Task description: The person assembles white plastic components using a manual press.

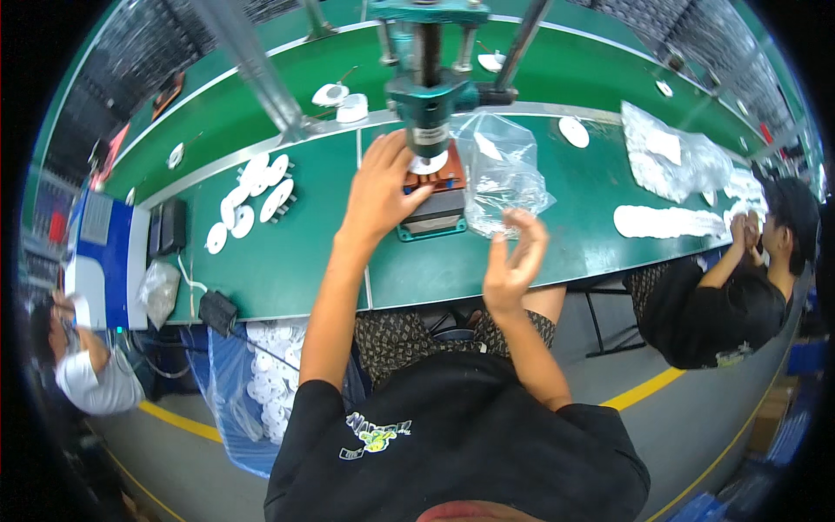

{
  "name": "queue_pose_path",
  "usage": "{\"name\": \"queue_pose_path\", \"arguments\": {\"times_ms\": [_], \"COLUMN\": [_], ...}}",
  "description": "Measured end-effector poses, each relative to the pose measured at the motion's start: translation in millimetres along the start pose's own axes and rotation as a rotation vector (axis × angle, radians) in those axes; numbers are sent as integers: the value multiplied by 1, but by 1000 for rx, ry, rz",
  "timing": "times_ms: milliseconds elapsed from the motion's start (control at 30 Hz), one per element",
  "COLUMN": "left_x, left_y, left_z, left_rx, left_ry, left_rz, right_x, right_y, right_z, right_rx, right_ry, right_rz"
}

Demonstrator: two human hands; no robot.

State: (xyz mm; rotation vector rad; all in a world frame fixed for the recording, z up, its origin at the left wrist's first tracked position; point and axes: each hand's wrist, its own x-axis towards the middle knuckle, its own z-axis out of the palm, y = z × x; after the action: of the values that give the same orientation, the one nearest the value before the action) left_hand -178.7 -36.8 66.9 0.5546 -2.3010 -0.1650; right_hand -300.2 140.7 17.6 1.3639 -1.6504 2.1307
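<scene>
Ahead of me stands a green hand press (422,91), its ram straight above a white disc (430,163). That disc lies on a copper-coloured fixture (442,181) with a dark block and green base beneath. My left hand (383,187) reaches along the fixture's left side, fingers stretched toward the disc and thumb spread at the front; the fingertips are partly hidden beside the ram. To the right of the fixture a clear plastic bag (504,161) rests on the green table. My right hand (517,261) is raised by the bag's near edge, fingers bent and thumb apart, with nothing visible in it.
Several white discs with pins (252,191) lie to the left; one more disc (573,131) lies right. A blue-white machine (109,257) stands far left. Below the table hangs a blue bag of white parts (270,383). Co-workers (722,304) sit at both sides. Behind runs a green conveyor (574,65).
</scene>
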Motion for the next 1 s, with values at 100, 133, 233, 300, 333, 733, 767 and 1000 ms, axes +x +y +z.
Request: {"name": "queue_pose_path", "arguments": {"times_ms": [100, 133, 233, 300, 333, 733, 767, 1000], "left_x": [-5, -5, -4, -9, -20, -91, -84, -98], "left_y": [-7, -5, -3, 3, 8, 100, 100, -19], "left_z": [3, 6, 4, 0, -5, -21, -26, -83], "left_rx": [38, 44, 113, 112, 109, -866, -862, 229], "left_ry": [44, 68, 120, 144, 158, -203, -280, 279], "left_rz": [-12, -9, 68, 93, 80, -712, -698, -546], "right_x": [-42, -41, -34, -28, -31, -12, -8, 101], "right_y": [3, 4, 0, 1, 2, -13, -12, 60], "right_z": [-1, -2, -1, 3, 2, -11, -14, -56], "right_rx": [-77, -97, -97, 25, -3, -182, -147, -432], "right_ry": [-154, -132, -215, -178, -202, -395, -412, 88], "right_rz": [316, 323, 258, 307, 285, -263, -260, -28]}}
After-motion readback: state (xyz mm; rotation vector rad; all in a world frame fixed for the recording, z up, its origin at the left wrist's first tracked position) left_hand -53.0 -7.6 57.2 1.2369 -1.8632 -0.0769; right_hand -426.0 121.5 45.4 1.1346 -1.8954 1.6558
